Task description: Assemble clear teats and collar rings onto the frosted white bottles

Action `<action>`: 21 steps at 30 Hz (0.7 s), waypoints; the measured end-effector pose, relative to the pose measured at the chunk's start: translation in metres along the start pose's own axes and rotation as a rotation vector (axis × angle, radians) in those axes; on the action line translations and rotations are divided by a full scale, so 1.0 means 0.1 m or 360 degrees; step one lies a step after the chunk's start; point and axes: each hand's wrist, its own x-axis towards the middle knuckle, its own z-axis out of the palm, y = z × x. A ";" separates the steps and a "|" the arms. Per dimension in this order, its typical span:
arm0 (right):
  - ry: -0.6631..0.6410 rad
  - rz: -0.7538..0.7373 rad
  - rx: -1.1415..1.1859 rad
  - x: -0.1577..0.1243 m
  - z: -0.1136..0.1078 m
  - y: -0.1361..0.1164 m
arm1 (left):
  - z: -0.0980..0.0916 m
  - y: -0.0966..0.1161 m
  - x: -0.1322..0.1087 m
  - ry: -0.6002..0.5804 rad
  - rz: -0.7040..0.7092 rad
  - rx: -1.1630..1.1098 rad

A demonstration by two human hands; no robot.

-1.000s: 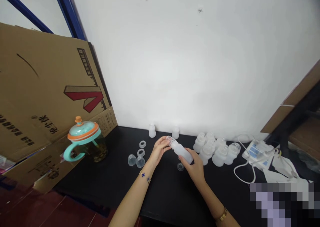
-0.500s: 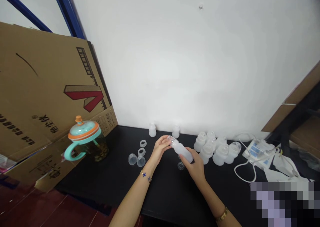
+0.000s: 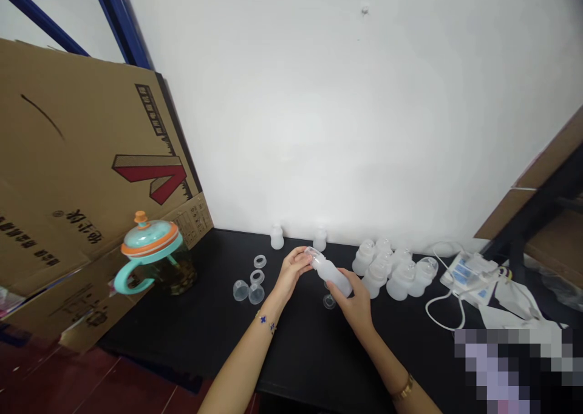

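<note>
A frosted white baby bottle (image 3: 334,276) lies tilted between my hands above the black table. My right hand (image 3: 357,302) is wrapped around its lower body. The fingers of my left hand (image 3: 293,269) are closed on the clear cap (image 3: 312,254) at its top end. Under the bottle, near my right fingers, a small clear nipple (image 3: 328,302) rests on the table. Left of my left hand lie two clear domed caps (image 3: 256,293) and two white collar rings (image 3: 257,277). Two uncapped bottles (image 3: 277,238) stand by the wall.
Several capped bottles (image 3: 401,280) stand grouped on the right. Beyond them lie a white power strip with cables (image 3: 469,277) and papers. On the left, a teal-and-orange lidded pitcher (image 3: 157,256) stands before a large cardboard box (image 3: 82,159). The black table (image 3: 191,341) meets the white wall.
Both hands keep their hold on the bottle and its cap with hardly any movement. The view has shifted very slightly.
</note>
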 end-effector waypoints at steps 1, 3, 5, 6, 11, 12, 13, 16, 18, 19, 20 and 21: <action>0.0002 0.0000 0.0001 0.00 0.00 0.00 | 0.00 0.00 0.00 -0.0003 0.0004 -0.0002; 0.0003 -0.0002 0.0001 0.00 0.01 0.01 | 0.01 0.01 -0.01 -0.0001 0.0007 -0.0012; 0.0007 -0.0006 0.0000 0.00 0.01 0.02 | 0.02 0.01 -0.02 0.0005 0.0003 -0.0017; 0.0007 -0.0009 -0.0001 0.01 0.02 0.02 | 0.02 0.01 -0.02 0.0007 -0.0001 -0.0016; -0.0002 -0.0021 0.0000 0.00 0.03 0.03 | 0.01 0.01 -0.01 -0.0001 -0.0010 -0.0003; -0.0002 -0.0022 0.0001 0.00 0.03 0.03 | 0.01 0.00 -0.01 -0.0005 -0.0008 -0.0003; -0.0006 -0.0022 0.0003 -0.01 0.03 0.03 | 0.00 0.00 -0.01 -0.0010 -0.0006 -0.0003; -0.0034 -0.0030 0.0002 -0.02 0.04 0.03 | 0.00 0.00 -0.01 -0.0032 0.0016 0.0008; -0.0048 -0.0036 0.0007 -0.03 0.05 0.03 | 0.01 0.00 -0.03 -0.0061 0.0030 0.0040; -0.0050 -0.0035 0.0012 -0.03 0.06 0.03 | 0.03 0.00 -0.03 -0.0079 0.0030 0.0060; -0.0054 -0.0036 0.0016 -0.03 0.07 0.03 | 0.04 -0.01 -0.04 -0.0094 0.0030 0.0080; -0.0060 -0.0039 0.0020 -0.04 0.08 0.03 | 0.06 -0.02 -0.06 -0.0102 0.0028 0.0096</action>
